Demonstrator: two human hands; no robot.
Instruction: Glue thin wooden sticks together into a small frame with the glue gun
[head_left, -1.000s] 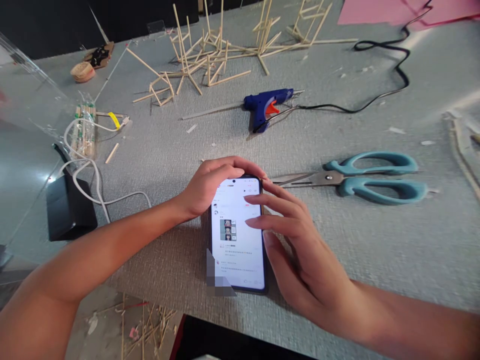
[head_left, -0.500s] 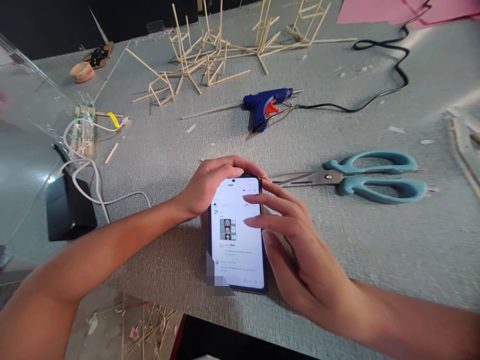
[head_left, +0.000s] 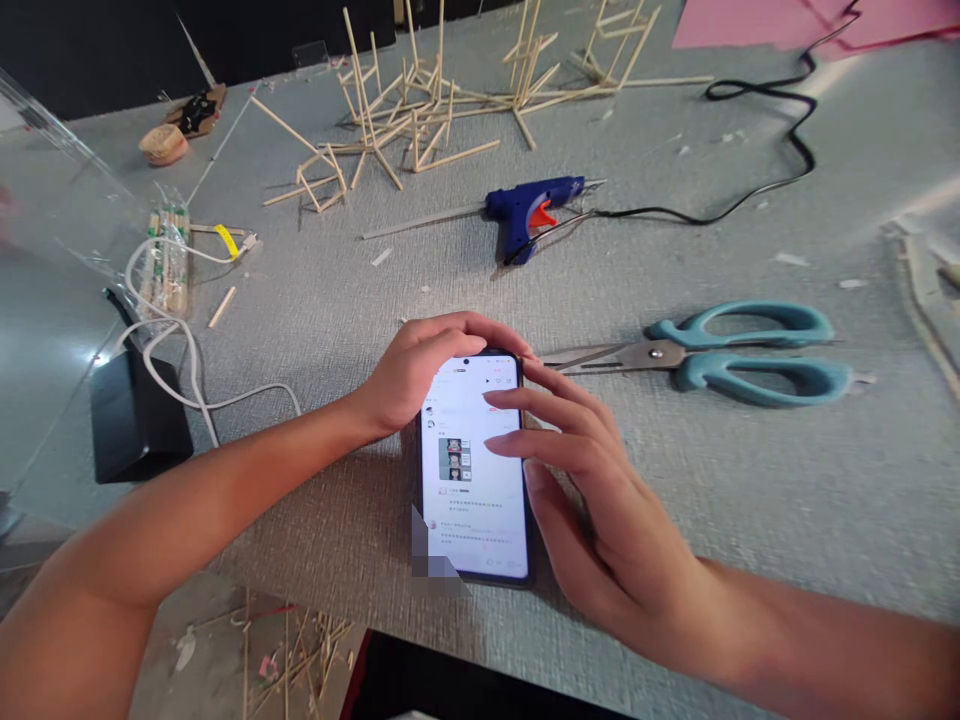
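Lying flat and face-up on the grey table (head_left: 675, 500), close to its near edge, the smartphone (head_left: 472, 480) is the centre of everything here, its screen lit with a white page of text and small pictures. The left hand (head_left: 416, 375) curls over the phone's top-left corner, fingers wrapped along the top edge and thumb on the upper screen. That grip reads as a brace, pinning the handset so it cannot skate on the textured cloth. The right hand (head_left: 600, 510) comes in from the phone's right side, loose and holding nothing, with its fingers (head_left: 517, 445) spread out above the right half of the screen, a pose that suits touching glass rather than gripping. Whether a fingertip actually contacts the screen I cannot tell. Just right of the phone, teal-handled scissors (head_left: 720, 355) lie closed, blade tips pointing at its top corner and nearly meeting the right fingers, parked within easy reach. Beyond the phone, a blue hot glue gun (head_left: 529, 210) lies on its side, a glue stick poking out leftward and its black cord (head_left: 757, 150) snaking off to the right. Farther beyond stand glued bamboo stick frames (head_left: 420, 110). Left of the phone sit a black power bank (head_left: 135, 420), a looping white cable (head_left: 187, 370) and a packet of sticks (head_left: 169, 265), well apart from both hands.
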